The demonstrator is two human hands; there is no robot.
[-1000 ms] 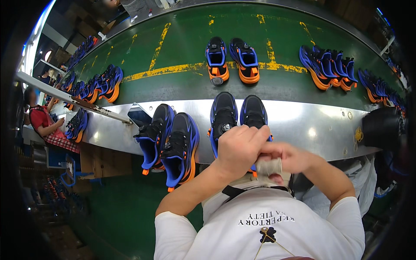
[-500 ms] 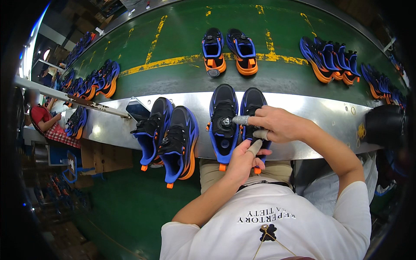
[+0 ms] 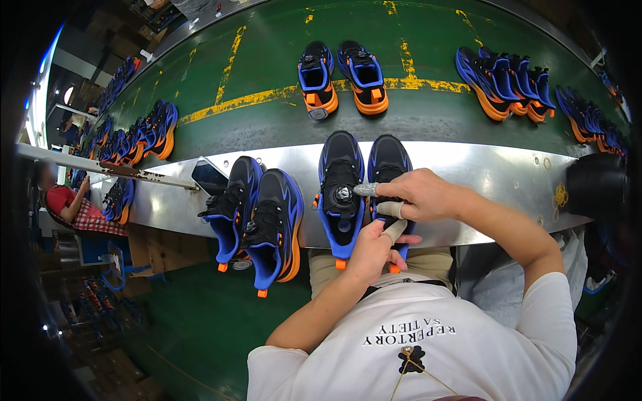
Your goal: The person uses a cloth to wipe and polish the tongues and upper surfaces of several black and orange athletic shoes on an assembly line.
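While your right hand [image 3: 424,195] lies knuckles-up, fingers curled loosely onto the black-and-blue shoe [image 3: 390,175] on the steel ledge [image 3: 481,167], your left hand [image 3: 374,248] reaches up just below it, pinching a taped right finger [image 3: 391,210]. Beside them stands the other shoe [image 3: 340,190], 2 together.

Shoes on a green conveyor belt [image 3: 221,127] beside a steel bench [image 3: 468,174].
A second pair of sneakers [image 3: 257,214] overhangs the bench edge; another pair [image 3: 342,77] sits on the belt, near a dark phone [image 3: 208,177].
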